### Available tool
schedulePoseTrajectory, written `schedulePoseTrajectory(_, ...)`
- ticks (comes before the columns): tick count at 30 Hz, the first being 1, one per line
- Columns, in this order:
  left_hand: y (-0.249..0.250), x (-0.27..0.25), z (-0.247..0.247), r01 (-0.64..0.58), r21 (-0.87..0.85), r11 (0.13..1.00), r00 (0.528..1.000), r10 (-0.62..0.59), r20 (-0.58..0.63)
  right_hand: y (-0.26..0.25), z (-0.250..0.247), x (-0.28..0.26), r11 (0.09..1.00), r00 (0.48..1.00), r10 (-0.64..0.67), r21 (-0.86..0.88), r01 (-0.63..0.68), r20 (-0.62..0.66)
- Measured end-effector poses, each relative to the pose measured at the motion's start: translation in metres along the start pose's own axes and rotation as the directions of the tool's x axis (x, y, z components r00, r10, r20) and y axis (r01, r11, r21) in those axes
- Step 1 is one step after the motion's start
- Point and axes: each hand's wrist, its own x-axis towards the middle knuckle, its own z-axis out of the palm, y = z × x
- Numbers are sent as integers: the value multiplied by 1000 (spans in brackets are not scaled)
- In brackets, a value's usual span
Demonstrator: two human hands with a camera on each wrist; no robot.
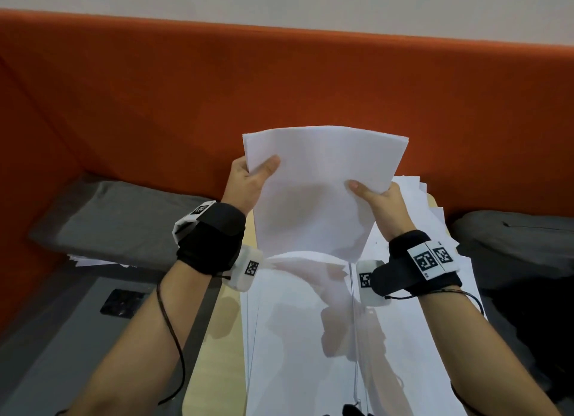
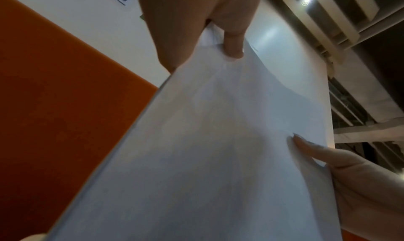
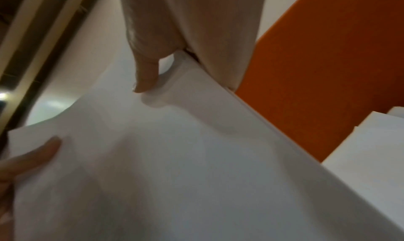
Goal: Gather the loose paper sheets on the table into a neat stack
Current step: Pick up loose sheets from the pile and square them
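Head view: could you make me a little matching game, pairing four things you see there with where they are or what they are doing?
Things:
1. held paper stack
2. left hand
3. loose sheets
4. grey cushion

States:
A. lying spread on the table
B. lifted upright between both hands
C. resting against the orange backrest, left of the table
D. pinching the stack's left edge

Pairs: 1-B, 2-D, 3-A, 4-C. The right hand pinches the stack's other edge.

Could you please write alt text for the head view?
Two hands, the left hand and right hand, hold a bundle of white paper upright by its side edges above more loose sheets on a table, before an orange partition.
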Motion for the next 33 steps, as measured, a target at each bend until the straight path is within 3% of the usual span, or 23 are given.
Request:
schedulePoseTrajectory(3,-13,-2,-1,18,-14,1000,999,-19,-36,14,-4,-1,1000,1000,19,-15,-19,1)
schedulePoseTrajectory(6,-46,-16,1,154,15,988,986,-153,-60,57,-11,-6,970,982,170,-193,-150,88)
schedulePoseTrajectory(9,-85,-40,1,298,141,944,954,-300,-10,99,-19,-15,899,928,353,-317,-303,114)
schedulePoseTrajectory(12,-106,-56,-3,400,208,893,913,-407,-5,105,-21,-19,887,918,379,-327,-324,118)
schedulePoseTrajectory(19,-89,-35,0,283,125,951,958,-286,8,73,-15,-1,955,974,224,-205,-213,30)
schedulePoseTrajectory(23,-102,-30,-6,272,175,946,962,-273,-18,76,-21,7,944,966,244,-209,-256,-83)
schedulePoseTrajectory(25,-123,-37,-15,387,187,903,922,-379,-77,89,-28,3,893,941,313,-298,-337,-127)
schedulePoseTrajectory(29,-168,-70,-33,593,349,726,803,-568,-182,144,-44,-31,711,849,520,-501,-493,-97)
schedulePoseTrajectory(33,-178,-85,-33,596,446,668,790,-588,-176,167,-49,-45,664,825,555,-540,-517,-107)
